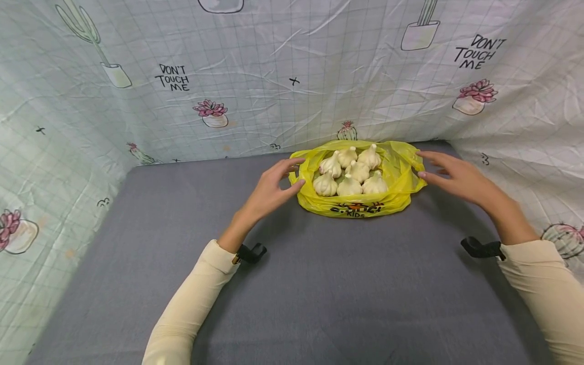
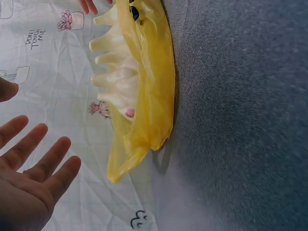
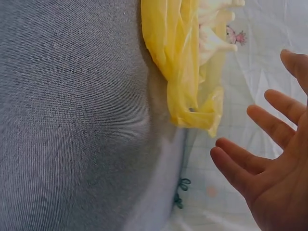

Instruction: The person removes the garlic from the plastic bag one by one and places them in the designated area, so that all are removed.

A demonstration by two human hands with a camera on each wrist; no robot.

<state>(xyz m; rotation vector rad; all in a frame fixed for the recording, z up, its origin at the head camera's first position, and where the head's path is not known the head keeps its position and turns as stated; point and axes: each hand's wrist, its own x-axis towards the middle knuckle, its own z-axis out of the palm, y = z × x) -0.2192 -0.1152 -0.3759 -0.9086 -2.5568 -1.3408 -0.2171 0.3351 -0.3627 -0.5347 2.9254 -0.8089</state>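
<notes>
A yellow plastic bag (image 1: 401, 197) lies with its mouth spread wide near the back of the table. Several white garlic bulbs (image 1: 357, 172) sit inside it, stems up; dark print marks its front side. My left hand (image 1: 272, 186) is at the bag's left edge, fingers and thumb spread. Over at the right edge, my right hand (image 1: 461, 175) has its fingers extended toward the bag. Both wrist views show the left hand (image 2: 33, 178) and the right hand (image 3: 274, 159) with fingers apart and nothing in them, beside the bag's loose handles.
The table has a grey cloth top (image 1: 292, 284). Behind it and along both sides hangs a pale curtain (image 1: 274, 61) printed with potted cacti and lettering. Each wrist carries a black strap mount, the left mount (image 1: 252, 253) and the right mount (image 1: 480, 248).
</notes>
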